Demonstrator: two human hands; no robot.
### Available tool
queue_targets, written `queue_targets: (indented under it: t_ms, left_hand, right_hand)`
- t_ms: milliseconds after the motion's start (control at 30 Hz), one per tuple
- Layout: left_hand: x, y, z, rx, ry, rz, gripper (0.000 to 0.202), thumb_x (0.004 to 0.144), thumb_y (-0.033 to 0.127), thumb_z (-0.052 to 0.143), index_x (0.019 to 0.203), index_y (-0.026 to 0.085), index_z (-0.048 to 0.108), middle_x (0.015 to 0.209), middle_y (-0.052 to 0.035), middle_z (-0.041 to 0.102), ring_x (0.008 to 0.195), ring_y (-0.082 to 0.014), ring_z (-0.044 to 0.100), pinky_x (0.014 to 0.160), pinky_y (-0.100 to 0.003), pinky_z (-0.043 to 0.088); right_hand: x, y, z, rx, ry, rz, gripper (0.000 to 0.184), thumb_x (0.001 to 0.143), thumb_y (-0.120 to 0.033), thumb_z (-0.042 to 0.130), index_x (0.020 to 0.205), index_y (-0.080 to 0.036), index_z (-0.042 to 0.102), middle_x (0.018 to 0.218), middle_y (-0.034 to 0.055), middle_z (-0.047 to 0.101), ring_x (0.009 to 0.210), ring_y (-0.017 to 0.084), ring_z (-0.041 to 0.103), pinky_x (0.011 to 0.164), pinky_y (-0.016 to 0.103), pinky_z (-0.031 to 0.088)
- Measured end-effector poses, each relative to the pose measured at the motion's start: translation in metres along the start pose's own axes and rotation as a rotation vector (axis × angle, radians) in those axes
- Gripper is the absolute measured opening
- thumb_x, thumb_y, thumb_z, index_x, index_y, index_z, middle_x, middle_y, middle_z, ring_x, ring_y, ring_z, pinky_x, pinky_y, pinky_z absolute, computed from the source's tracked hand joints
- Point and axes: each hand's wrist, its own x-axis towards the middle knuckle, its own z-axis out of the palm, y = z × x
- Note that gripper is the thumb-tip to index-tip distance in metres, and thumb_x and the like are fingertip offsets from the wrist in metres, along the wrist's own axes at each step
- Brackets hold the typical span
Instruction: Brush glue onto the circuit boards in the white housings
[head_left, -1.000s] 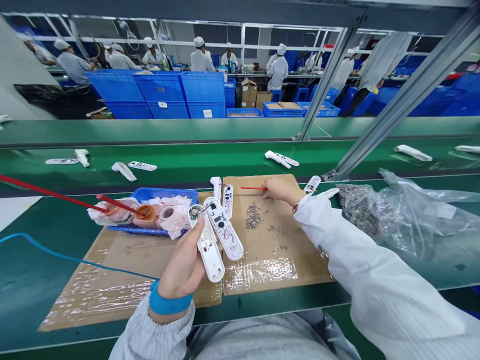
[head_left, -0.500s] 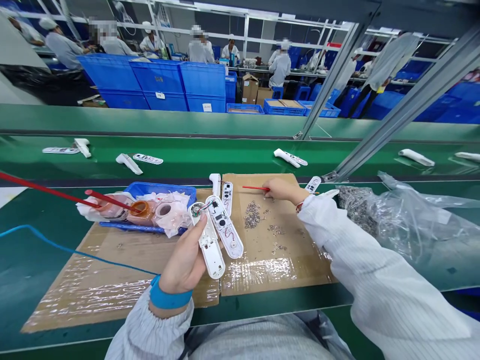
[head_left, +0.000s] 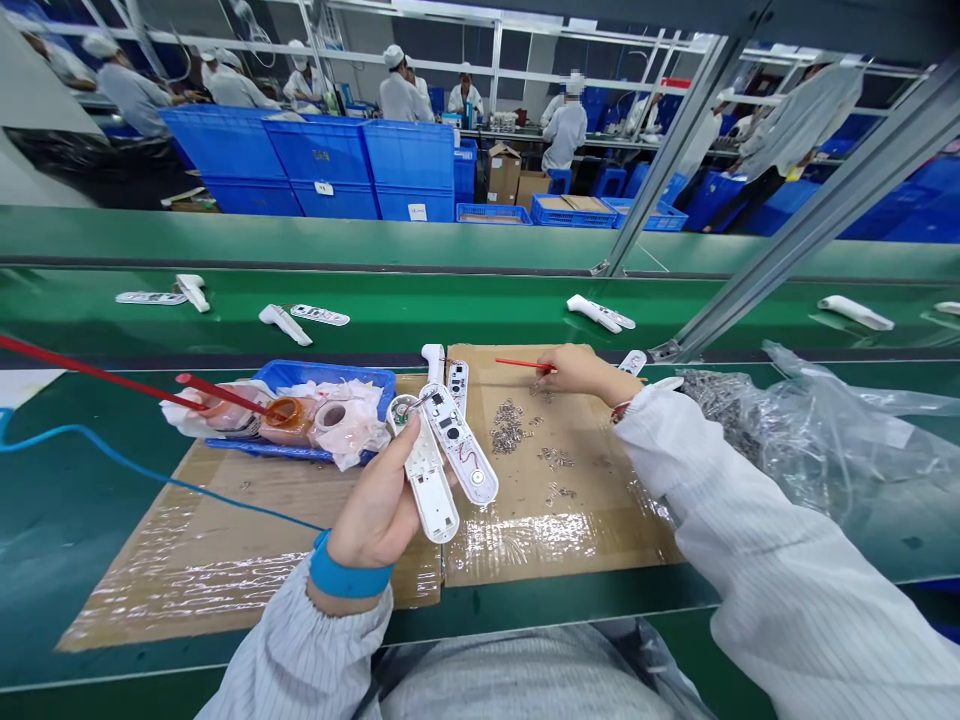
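Note:
My left hand (head_left: 379, 505) is closed around an opened white plastic housing (head_left: 433, 490). Wires join it to its other half, a white shell with a circuit board (head_left: 465, 445), which lies fanned out beside it. At the far side of the cardboard, my right hand (head_left: 581, 372) is closed on a thin red stick (head_left: 521, 363) that points left; its fingertips are partly hidden. Small metal pieces (head_left: 508, 428) lie in a pile and scattered nearer to me. Beyond the held housing rests another opened white unit (head_left: 457, 385).
At left, a blue tray (head_left: 285, 375) holds wrapped jars with red sticks in them. A clear bag of metal pieces (head_left: 724, 410) lies at right. Opened white units (head_left: 285, 325) ride the green belt (head_left: 450, 310). A metal post (head_left: 667, 150) slants up at right. People work beyond the blue bins (head_left: 322, 155).
My right hand has shifted slightly right and away from me with the red stick. The units on the belt have moved right. My left hand still holds the housing.

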Motion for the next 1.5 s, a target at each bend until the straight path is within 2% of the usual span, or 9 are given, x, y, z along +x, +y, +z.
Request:
queue_targets:
  t_ms: [167, 233, 367, 567, 900, 1100, 1233, 1367, 1500]
  left_hand:
    - [0.008, 0.002, 0.018, -0.077, -0.057, 0.036, 0.036, 0.087, 0.034, 0.056, 0.118, 0.017, 0.06, 0.124, -0.0109, 0.061, 0.112, -0.0252, 0.058, 0.095, -0.041, 0.05]
    - [0.01, 0.001, 0.028, -0.102, -0.076, 0.051, 0.036, 0.088, 0.035, 0.054, 0.117, 0.016, 0.06, 0.122, -0.0111, 0.062, 0.11, -0.0244, 0.059, 0.095, -0.04, 0.049]
    - [0.009, -0.003, 0.045, -0.117, -0.112, 0.073, 0.036, 0.089, 0.039, 0.051, 0.113, 0.012, 0.061, 0.112, -0.0121, 0.065, 0.104, -0.024, 0.061, 0.093, -0.038, 0.049]
    - [0.004, -0.009, 0.05, -0.117, -0.125, 0.136, 0.036, 0.09, 0.037, 0.051, 0.116, 0.013, 0.058, 0.109, -0.0119, 0.066, 0.101, -0.0248, 0.063, 0.093, -0.04, 0.048]
    - [0.009, -0.015, 0.059, -0.196, -0.059, 0.312, 0.034, 0.089, 0.036, 0.053, 0.116, 0.015, 0.056, 0.112, -0.0111, 0.064, 0.102, -0.0209, 0.062, 0.091, -0.033, 0.048]
    - [0.018, -0.023, 0.068, -0.228, 0.036, 0.371, 0.034, 0.087, 0.043, 0.054, 0.108, 0.017, 0.057, 0.103, -0.0088, 0.065, 0.091, -0.0181, 0.064, 0.081, -0.029, 0.051]
    - [0.055, -0.017, 0.095, -0.117, 0.076, 0.354, 0.039, 0.086, 0.048, 0.053, 0.108, 0.016, 0.055, 0.091, -0.0065, 0.064, 0.075, -0.0161, 0.064, 0.067, -0.027, 0.051]
    - [0.136, 0.012, 0.139, 0.17, 0.223, 0.432, 0.038, 0.096, 0.042, 0.033, 0.115, 0.015, 0.051, 0.102, -0.0071, 0.063, 0.083, -0.0131, 0.064, 0.069, -0.024, 0.051]
    - [0.209, 0.048, 0.163, 0.411, 0.271, 0.493, 0.033, 0.092, 0.035, 0.046, 0.115, 0.013, 0.053, 0.108, -0.0096, 0.06, 0.089, -0.0168, 0.062, 0.075, -0.034, 0.053]
  right_hand:
    - [-0.055, -0.053, -0.026, 0.115, 0.247, -0.087, 0.015, 0.09, -0.024, 0.049, 0.088, -0.017, 0.062, 0.08, 0.003, 0.064, 0.07, 0.014, 0.056, 0.063, 0.024, 0.038]
    - [-0.08, -0.082, -0.024, 0.288, 0.405, -0.365, 0.011, 0.089, -0.025, 0.055, 0.086, -0.017, 0.061, 0.076, 0.0017, 0.063, 0.066, 0.012, 0.056, 0.06, 0.023, 0.04]
    - [-0.112, -0.119, -0.005, 0.348, 0.374, -0.641, 0.008, 0.091, -0.014, 0.051, 0.093, -0.018, 0.057, 0.087, 0.0025, 0.064, 0.078, 0.014, 0.059, 0.066, 0.025, 0.045]
    - [-0.122, -0.12, 0.009, 0.07, 0.382, -0.618, 0.019, 0.09, -0.009, 0.046, 0.105, -0.017, 0.055, 0.098, 0.0073, 0.063, 0.078, 0.018, 0.061, 0.06, 0.029, 0.045]
    - [-0.131, -0.136, 0.004, -0.304, 0.516, -0.628, 0.029, 0.085, 0.001, 0.035, 0.093, -0.003, 0.062, 0.091, 0.0178, 0.065, 0.066, 0.022, 0.063, 0.049, 0.033, 0.051]
    - [-0.135, -0.14, 0.013, -0.427, 0.586, -0.57, 0.034, 0.083, 0.001, 0.034, 0.109, 0.004, 0.056, 0.099, 0.0225, 0.066, 0.067, 0.025, 0.065, 0.044, 0.033, 0.049]
    - [-0.12, -0.123, 0.01, -0.372, 0.583, -0.35, 0.039, 0.084, -0.005, 0.034, 0.121, -0.004, 0.048, 0.085, 0.0139, 0.069, 0.044, 0.019, 0.057, 0.036, 0.029, 0.038]
    - [-0.11, -0.089, -0.013, -0.19, 0.702, -0.145, 0.036, 0.091, -0.019, 0.04, 0.125, -0.01, 0.044, 0.071, 0.0038, 0.066, 0.047, 0.018, 0.059, 0.04, 0.027, 0.04]
    - [-0.131, -0.06, -0.028, -0.035, 0.774, -0.122, 0.028, 0.095, -0.028, 0.041, 0.119, -0.016, 0.048, 0.063, -0.0016, 0.063, 0.049, 0.015, 0.06, 0.046, 0.024, 0.046]
